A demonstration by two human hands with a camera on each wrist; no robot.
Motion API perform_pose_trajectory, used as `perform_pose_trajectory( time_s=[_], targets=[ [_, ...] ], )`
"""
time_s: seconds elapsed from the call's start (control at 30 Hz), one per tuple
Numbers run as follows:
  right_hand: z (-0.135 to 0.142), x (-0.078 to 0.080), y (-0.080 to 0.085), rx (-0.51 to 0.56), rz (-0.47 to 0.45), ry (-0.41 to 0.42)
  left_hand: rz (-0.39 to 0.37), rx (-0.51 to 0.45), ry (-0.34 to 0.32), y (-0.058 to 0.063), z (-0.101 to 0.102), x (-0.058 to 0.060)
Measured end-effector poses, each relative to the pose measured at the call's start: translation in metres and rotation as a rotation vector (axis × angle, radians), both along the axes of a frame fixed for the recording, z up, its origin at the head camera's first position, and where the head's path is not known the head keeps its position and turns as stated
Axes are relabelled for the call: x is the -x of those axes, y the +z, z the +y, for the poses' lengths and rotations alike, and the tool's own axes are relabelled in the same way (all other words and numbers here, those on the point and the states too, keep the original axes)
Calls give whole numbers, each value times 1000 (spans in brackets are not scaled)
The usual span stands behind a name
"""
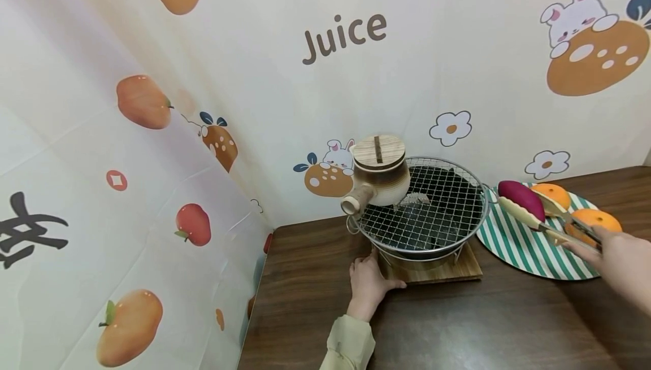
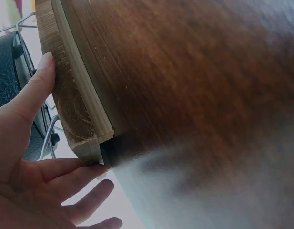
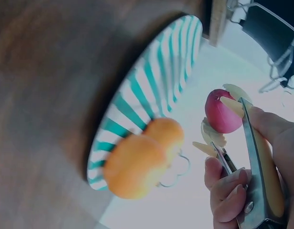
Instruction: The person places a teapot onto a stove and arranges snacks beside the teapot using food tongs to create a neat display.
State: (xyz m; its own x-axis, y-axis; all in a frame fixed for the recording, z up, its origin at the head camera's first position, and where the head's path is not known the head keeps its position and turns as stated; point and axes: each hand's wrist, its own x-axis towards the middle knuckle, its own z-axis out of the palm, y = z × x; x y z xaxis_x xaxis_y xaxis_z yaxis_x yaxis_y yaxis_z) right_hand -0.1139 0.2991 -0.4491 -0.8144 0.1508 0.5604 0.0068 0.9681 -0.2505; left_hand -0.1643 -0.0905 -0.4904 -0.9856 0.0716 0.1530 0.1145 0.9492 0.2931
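My left hand point(image 1: 367, 281) rests at the near left corner of the wooden board point(image 1: 470, 271) under the round grill point(image 1: 437, 229); its thumb lies along the front edge, its fairly straight fingers at the side. My right hand point(image 3: 232, 191) grips metal tongs point(image 3: 255, 162) with cream, scalloped tips. Between these tips sits a purple sweet potato point(image 1: 521, 199), which the right wrist view shows up off the striped plate point(image 1: 495, 240). Two oranges, one in front point(image 1: 592, 224) and one behind point(image 1: 551, 194), are on the plate beside it.
A side-handled teapot point(image 1: 386, 186) with a wooden lid stands on the left part of the grill's wire mesh point(image 1: 450, 206). The dark wooden table point(image 1: 305, 308) meets a printed wall covering point(image 1: 264, 76) at the back and left.
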Motion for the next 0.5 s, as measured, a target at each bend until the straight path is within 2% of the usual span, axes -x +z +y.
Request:
perform_pose_trajectory(
  time_s=[0.27,0.37,0.5],
  targets=[
    [2,0,18,116,62,68,0,12,5,1,0,-2],
    [1,0,25,145,57,53,-1,17,7,2,0,-2],
    [-3,0,35,140,29,-15,-2,17,9,2,0,-1]
  ],
)
